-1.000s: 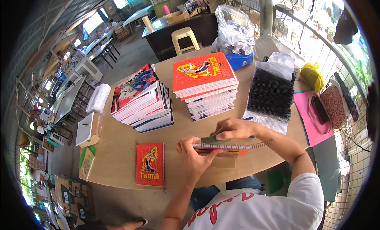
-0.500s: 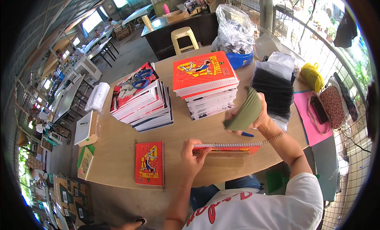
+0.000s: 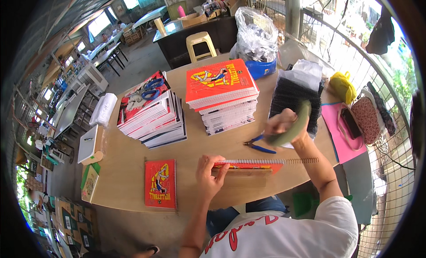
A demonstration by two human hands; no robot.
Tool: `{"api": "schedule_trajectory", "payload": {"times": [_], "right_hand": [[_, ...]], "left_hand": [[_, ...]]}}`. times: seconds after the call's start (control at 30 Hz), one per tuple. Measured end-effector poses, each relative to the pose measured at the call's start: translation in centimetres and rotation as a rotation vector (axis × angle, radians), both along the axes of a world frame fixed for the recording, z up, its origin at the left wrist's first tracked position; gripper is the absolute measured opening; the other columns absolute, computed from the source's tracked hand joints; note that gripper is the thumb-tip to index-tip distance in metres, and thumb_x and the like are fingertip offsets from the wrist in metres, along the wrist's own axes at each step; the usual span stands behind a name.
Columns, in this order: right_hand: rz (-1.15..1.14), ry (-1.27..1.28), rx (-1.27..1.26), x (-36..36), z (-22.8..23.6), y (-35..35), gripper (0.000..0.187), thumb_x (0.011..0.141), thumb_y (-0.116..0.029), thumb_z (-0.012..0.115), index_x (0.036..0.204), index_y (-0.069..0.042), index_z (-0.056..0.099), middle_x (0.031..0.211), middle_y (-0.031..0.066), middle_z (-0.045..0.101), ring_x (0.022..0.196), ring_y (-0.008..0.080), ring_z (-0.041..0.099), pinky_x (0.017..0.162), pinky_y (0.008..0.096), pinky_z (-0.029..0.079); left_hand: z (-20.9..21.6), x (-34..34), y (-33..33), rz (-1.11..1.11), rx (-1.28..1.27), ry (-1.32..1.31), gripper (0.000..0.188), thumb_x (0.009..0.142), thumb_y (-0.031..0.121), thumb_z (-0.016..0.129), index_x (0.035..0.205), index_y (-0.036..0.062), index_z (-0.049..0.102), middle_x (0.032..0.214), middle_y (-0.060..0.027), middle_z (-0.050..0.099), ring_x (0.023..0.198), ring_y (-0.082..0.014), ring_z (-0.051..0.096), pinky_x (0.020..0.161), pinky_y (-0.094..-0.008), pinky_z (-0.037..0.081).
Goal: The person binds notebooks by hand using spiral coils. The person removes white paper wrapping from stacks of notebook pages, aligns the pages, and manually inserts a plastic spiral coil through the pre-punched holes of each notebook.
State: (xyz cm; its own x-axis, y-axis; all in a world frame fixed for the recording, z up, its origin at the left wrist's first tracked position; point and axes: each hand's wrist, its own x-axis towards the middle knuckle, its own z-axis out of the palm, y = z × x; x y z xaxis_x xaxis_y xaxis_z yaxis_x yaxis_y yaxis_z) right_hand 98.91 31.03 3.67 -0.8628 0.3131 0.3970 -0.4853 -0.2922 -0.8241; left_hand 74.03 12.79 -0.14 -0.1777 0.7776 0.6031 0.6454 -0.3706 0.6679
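Observation:
My left hand (image 3: pixel 209 176) is closed on the left end of a red spiral notebook (image 3: pixel 276 167), held edge-up near the table's front. Its wire coil (image 3: pixel 301 161) sticks out past the notebook's right end. Above that end, my right hand (image 3: pixel 280 123) is closed around a curved green thing (image 3: pixel 298 127), smeared by motion, whose kind I cannot make out. Blue-handled cutting pliers (image 3: pixel 261 145) lie on the table just left of and below this hand. A second red spiral notebook (image 3: pixel 160 184) lies flat left of my left hand.
A tall stack of red-covered notebooks (image 3: pixel 222 91) stands mid-table. A leaning stack (image 3: pixel 153 120) left of it carries blue-handled scissors (image 3: pixel 151 88). Black mesh material (image 3: pixel 293 96), a yellow bundle (image 3: pixel 342 86) and a pink sheet (image 3: pixel 337 129) lie right. A stool (image 3: pixel 200 44) stands beyond.
My right hand has turned the green thing and moved it slightly right, baring more of the pliers. The whole view has shifted a little. My left hand keeps its hold on the notebook.

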Motion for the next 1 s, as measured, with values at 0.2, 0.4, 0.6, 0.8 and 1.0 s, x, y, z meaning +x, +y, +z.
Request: {"api": "schedule_trajectory", "payload": {"times": [0.2, 0.4, 0.6, 0.8, 1.0], "right_hand": [[-0.103, -0.231, 0.434, 0.1, -1.2, -1.3, 0.040, 0.092, -0.037, 0.059, 0.100, -0.001, 0.074, 0.112, 0.0216, 0.069, 0.090, 0.0297, 0.067, 0.076, 0.0453, 0.053], [-0.165, -0.402, 0.164, 0.4, -0.5, -2.3, 0.066, 0.091, -0.049, 0.054, 0.117, 0.010, 0.066, 0.110, 0.0238, 0.069, 0.091, 0.0315, 0.070, 0.077, 0.0314, 0.055], [-0.357, -0.554, 0.319, -1.0, -1.8, -3.4, 0.060, 0.095, -0.047, 0.054, 0.103, 0.010, 0.069, 0.098, 0.0225, 0.067, 0.092, 0.0310, 0.064, 0.085, 0.0372, 0.048], [-0.259, -0.772, 0.962, -2.2, -1.3, -3.1, 0.062, 0.097, -0.048, 0.051, 0.111, 0.011, 0.067, 0.108, 0.0211, 0.068, 0.097, 0.0307, 0.065, 0.086, 0.0402, 0.050], [-0.264, -0.851, 0.799, -3.2, -0.3, -3.1, 0.063, 0.096, -0.047, 0.050, 0.107, 0.012, 0.068, 0.112, 0.0213, 0.065, 0.105, 0.0327, 0.060, 0.097, 0.0388, 0.044]], "left_hand": [[0.1, 0.5, -0.3, 0.014, 0.012, 0.038, 0.025, 0.081, 0.020, 0.081, 0.093, 0.0082, 0.062, 0.089, -0.0084, 0.059, 0.084, -0.0271, 0.060, 0.071, -0.0372, 0.049], [0.3, 0.4, 0.0, 0.024, 0.033, 0.052, 0.026, 0.080, 0.021, 0.082, 0.093, 0.0081, 0.063, 0.090, -0.0086, 0.059, 0.084, -0.0265, 0.060, 0.071, -0.0367, 0.049], [1.1, 0.4, -0.4, -0.019, 0.004, 0.030, 0.026, 0.079, 0.016, 0.082, 0.095, 0.0071, 0.063, 0.090, -0.0094, 0.058, 0.085, -0.0263, 0.060, 0.072, -0.0364, 0.049], [1.3, -0.4, -0.5, -0.049, 0.024, -0.047, 0.022, 0.082, 0.010, 0.079, 0.094, 0.0060, 0.062, 0.090, -0.0100, 0.058, 0.087, -0.0263, 0.060, 0.073, -0.0361, 0.049], [1.8, -0.4, -0.8, -0.041, -0.032, -0.055, 0.019, 0.083, 0.008, 0.076, 0.094, 0.0049, 0.061, 0.092, -0.0104, 0.059, 0.087, -0.0266, 0.060, 0.075, -0.0353, 0.049]]}}
